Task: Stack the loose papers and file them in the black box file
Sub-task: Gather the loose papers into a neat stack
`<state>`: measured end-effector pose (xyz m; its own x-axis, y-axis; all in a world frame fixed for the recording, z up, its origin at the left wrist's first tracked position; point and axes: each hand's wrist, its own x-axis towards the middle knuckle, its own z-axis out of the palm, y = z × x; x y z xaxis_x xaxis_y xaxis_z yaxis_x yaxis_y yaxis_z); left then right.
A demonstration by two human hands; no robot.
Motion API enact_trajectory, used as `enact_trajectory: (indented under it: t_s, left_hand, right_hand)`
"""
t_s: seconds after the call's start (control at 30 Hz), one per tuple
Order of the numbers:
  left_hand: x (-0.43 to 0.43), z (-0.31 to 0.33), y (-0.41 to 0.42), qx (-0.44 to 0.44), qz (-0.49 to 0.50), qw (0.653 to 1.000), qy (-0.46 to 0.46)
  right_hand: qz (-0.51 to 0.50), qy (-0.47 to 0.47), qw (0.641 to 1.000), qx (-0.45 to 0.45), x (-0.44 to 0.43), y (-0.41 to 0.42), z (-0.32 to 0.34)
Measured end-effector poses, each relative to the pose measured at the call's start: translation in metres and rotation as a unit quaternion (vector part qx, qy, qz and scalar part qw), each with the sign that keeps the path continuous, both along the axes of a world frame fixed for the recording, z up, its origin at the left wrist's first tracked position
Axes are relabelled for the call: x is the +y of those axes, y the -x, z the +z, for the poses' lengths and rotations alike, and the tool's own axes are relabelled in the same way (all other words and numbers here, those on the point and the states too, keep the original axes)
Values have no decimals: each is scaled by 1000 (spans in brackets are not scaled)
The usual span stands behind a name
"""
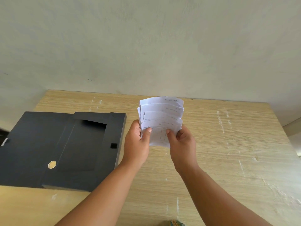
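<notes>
Several white paper slips with printed forms and handwriting are held upright above the table, fanned so their top edges step one behind another. My left hand grips the bundle's lower left side, thumb on the front sheet. My right hand pinches the lower right side. The black box file lies flat and closed on the table to the left of my hands, with a round metal ring on its cover.
A light wood-grain table with white scuff marks runs under everything, its far edge against a pale wall. A patterned object peeks in at the bottom edge.
</notes>
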<state>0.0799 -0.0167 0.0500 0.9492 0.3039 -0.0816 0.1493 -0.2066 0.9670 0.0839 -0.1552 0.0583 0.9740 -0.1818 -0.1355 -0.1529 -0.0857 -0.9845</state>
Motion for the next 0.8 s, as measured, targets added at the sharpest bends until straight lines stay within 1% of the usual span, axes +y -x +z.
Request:
enact_trajectory:
  t_s: [0.13, 0.2, 0.33, 0.43, 0.63, 0.8]
  left_hand:
    - [-3, -7, 1, 9, 6, 1000, -6]
    - [-3, -15, 6, 31, 0, 1000, -4]
    - [-4, -30, 13, 82, -5, 996, -40]
    - [-5, -31, 13, 90, -7, 994, -53]
    - [-2, -27, 4, 73, -18, 997, -34]
    - [5, -40, 5, 108, -56, 992, -20]
  right_hand:
    - [0, -6, 1000, 2, 2, 2, -8]
    - [8, -9, 1000, 16, 4, 6, -17]
    - [9, 47, 997, 56, 4, 16, -40]
    - [6, 75, 995, 66, 3, 17, -47]
    - [1, 62, 997, 43, 1, 10, -39]
    - [4, 54, 996, 66, 1, 10, -41]
